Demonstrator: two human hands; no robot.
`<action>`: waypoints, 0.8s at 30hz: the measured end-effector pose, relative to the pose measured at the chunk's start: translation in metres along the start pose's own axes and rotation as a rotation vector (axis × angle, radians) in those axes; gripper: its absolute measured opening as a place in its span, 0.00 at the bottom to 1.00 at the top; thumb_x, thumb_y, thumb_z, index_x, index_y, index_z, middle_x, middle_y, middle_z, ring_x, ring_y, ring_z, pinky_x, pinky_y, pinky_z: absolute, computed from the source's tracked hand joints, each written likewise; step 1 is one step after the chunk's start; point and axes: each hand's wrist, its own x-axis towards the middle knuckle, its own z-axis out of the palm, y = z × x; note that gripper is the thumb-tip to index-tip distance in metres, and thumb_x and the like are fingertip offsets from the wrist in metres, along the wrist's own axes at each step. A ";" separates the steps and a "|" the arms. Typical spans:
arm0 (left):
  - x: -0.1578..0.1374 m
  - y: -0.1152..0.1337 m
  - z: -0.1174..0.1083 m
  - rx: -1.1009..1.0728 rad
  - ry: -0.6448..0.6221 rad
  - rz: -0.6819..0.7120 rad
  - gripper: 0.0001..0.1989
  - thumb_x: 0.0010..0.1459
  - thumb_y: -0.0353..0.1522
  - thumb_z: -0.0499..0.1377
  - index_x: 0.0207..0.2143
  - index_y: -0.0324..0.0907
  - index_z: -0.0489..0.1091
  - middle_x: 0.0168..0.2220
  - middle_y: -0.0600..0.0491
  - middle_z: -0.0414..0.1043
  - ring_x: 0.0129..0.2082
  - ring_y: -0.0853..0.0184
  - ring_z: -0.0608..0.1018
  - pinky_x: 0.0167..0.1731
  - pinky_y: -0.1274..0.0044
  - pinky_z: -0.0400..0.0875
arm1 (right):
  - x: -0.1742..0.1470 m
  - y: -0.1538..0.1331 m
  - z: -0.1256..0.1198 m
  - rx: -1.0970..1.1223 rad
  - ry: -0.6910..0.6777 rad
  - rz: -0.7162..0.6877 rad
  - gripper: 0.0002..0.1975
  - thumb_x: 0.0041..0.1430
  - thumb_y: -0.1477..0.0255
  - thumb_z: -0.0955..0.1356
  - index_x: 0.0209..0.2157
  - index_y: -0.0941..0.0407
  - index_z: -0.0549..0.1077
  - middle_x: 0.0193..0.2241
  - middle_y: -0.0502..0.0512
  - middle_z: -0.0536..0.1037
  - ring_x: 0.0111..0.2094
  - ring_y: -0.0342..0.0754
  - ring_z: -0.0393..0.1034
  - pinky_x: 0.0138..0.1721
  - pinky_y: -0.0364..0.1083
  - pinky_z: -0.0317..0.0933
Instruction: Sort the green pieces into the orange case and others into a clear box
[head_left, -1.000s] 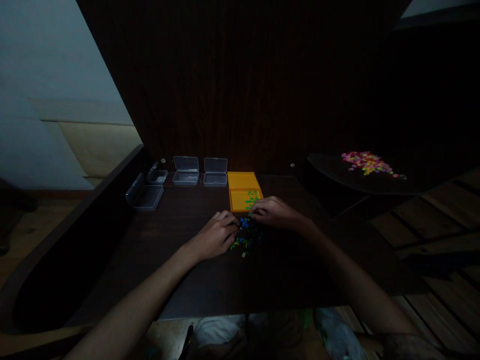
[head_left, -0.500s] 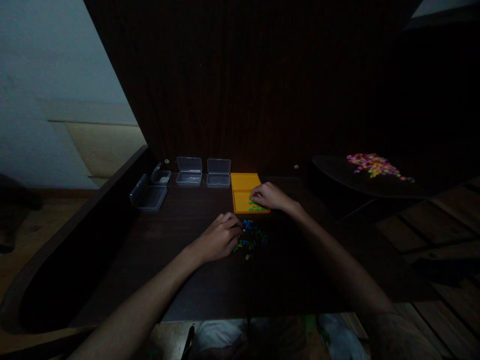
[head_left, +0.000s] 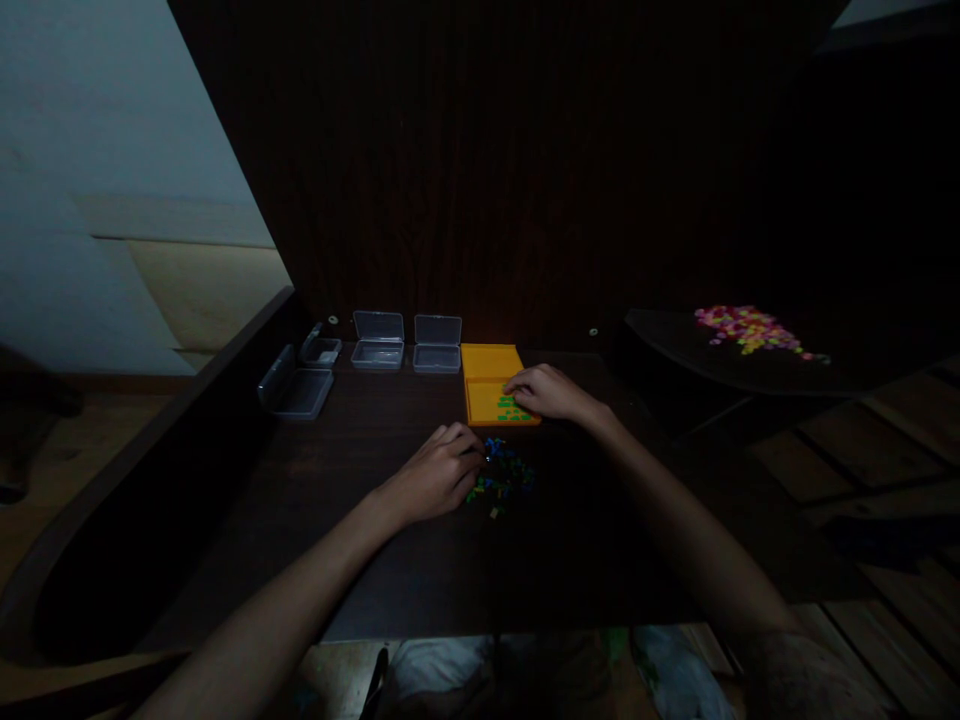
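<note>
My right hand (head_left: 549,391) is over an open yellow case (head_left: 486,395), its fingers drawn together at a small green piece (head_left: 508,390). More green pieces (head_left: 514,415) lie in rows in the case's near half, partly covered by that hand. My left hand (head_left: 444,472) rests on the dark table at the left edge of a loose pile of small blue and green pieces (head_left: 506,473). Its fingers are curled in, and what they hold, if anything, is hidden. A pale yellowish bit (head_left: 494,512) lies at the pile's near side.
Two open clear plastic boxes (head_left: 379,355) stand left of the case against the dark back panel (head_left: 450,200). Further left are a larger clear box (head_left: 304,395) and a small one (head_left: 322,350). Pink, red and yellow pieces (head_left: 750,328) are heaped on a dark shelf at right.
My right hand has shifted slightly to the right over the case, uncovering a little more of the green pieces. My left hand stays where it was.
</note>
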 end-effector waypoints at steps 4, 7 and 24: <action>0.000 0.000 -0.001 -0.022 -0.003 -0.002 0.09 0.61 0.26 0.54 0.40 0.41 0.73 0.45 0.48 0.72 0.49 0.59 0.68 0.49 0.66 0.64 | -0.008 -0.003 -0.003 0.035 0.011 0.016 0.16 0.56 0.78 0.64 0.43 0.57 0.80 0.39 0.56 0.82 0.39 0.49 0.75 0.39 0.42 0.61; 0.001 -0.001 -0.003 -0.025 0.005 -0.033 0.10 0.60 0.25 0.54 0.41 0.41 0.73 0.46 0.48 0.72 0.48 0.59 0.69 0.49 0.66 0.65 | -0.019 -0.008 -0.004 0.058 0.047 -0.013 0.15 0.57 0.78 0.64 0.41 0.56 0.80 0.39 0.56 0.82 0.38 0.48 0.75 0.39 0.43 0.61; 0.001 -0.005 -0.004 -0.210 0.051 -0.027 0.08 0.58 0.25 0.55 0.36 0.41 0.74 0.46 0.48 0.71 0.49 0.61 0.70 0.52 0.67 0.67 | -0.084 -0.062 0.029 0.329 0.068 -0.186 0.08 0.62 0.72 0.66 0.38 0.56 0.78 0.30 0.52 0.78 0.30 0.43 0.71 0.33 0.41 0.59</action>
